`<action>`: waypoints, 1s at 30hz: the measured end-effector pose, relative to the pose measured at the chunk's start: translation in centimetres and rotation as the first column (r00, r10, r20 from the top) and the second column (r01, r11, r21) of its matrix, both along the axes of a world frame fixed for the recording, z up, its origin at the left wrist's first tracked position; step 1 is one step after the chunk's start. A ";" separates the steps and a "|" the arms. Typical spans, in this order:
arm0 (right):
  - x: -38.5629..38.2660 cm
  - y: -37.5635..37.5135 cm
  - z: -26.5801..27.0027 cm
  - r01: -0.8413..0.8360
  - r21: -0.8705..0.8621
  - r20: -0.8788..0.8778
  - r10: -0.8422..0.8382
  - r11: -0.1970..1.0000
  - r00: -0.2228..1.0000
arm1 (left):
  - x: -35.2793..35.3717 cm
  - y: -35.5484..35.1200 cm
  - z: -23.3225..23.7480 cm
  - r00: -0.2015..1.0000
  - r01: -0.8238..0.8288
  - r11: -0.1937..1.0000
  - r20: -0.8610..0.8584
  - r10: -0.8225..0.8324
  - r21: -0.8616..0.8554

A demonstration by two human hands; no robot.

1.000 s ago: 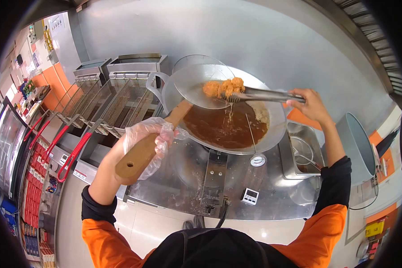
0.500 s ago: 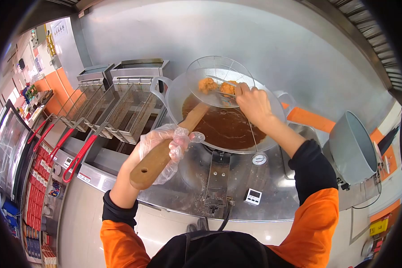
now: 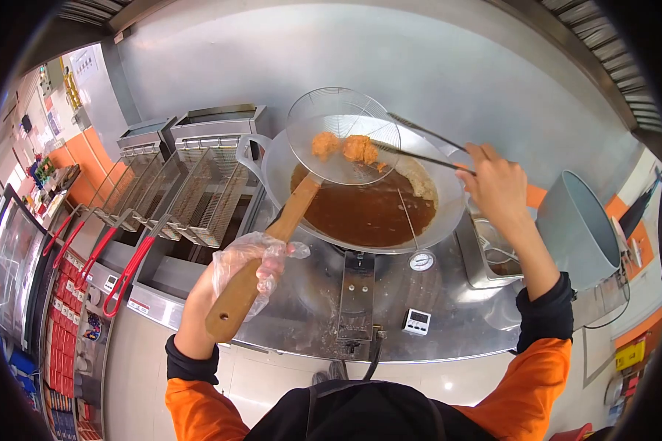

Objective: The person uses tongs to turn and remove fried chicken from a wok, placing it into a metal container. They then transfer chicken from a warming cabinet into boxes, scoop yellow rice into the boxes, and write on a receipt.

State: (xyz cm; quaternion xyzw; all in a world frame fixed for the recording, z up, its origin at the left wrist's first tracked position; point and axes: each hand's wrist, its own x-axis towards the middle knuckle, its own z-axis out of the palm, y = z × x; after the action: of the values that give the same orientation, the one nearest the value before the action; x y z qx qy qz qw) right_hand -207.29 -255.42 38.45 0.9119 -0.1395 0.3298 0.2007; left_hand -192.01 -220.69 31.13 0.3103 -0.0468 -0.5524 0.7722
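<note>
Head view: gloved left hand [image 3: 254, 266] is gripping the strainer [image 3: 331, 117] by its handle, holding fried pieces [image 3: 346, 147] above the wok [image 3: 272, 169] so oil [image 3: 368, 217] is draining back. Right hand [image 3: 496, 184] is pinching tongs [image 3: 419, 145], tips spread beside the pieces.

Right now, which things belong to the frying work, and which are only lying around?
In use: left hand on strainer, fried pieces in it, right hand with tongs, wok of oil.
Idle: fryer baskets, timer, bucket, tray.
</note>
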 end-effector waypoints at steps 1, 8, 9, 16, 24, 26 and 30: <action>-0.4 -0.4 0.1 0.017 0.018 0.017 -0.017 1.000 1.000 | -0.2 0.1 0.1 1.000 -0.018 1.000 -0.020 0.018 0.008; -0.7 -2.2 -0.3 0.070 0.090 0.034 -0.074 0.993 0.997 | 0.4 -0.5 -0.4 0.997 0.066 0.996 0.024 -0.068 0.056; -0.7 -2.4 -0.6 0.058 0.092 0.039 -0.062 0.994 0.997 | 0.5 -0.8 -0.6 0.996 0.090 0.995 -0.014 -0.090 0.053; -0.8 -2.6 -1.6 -0.002 0.127 0.047 -0.004 0.992 0.999 | 2.9 -1.7 -1.9 0.929 0.247 0.969 -0.285 -0.236 0.005; -0.3 -2.8 -3.5 -0.051 0.121 0.014 0.049 0.991 0.999 | 4.3 -3.8 -0.9 0.927 0.339 0.938 -0.200 -0.319 0.076; -0.2 -3.1 -4.1 -0.080 0.142 0.026 0.077 0.987 0.997 | 4.3 -4.0 -1.5 0.918 0.385 0.918 -0.141 -0.370 0.094; -0.1 -3.4 -4.3 -0.041 0.158 0.011 0.040 0.987 0.999 | 4.5 -3.9 -1.8 0.874 0.377 0.926 -0.330 -0.356 0.002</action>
State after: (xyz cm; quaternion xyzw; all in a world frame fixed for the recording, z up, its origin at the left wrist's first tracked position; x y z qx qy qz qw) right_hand -207.42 -258.80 34.10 0.9263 -0.1474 0.3250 0.1206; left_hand -187.47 -224.57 29.35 0.2261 0.0409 -0.7332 0.6400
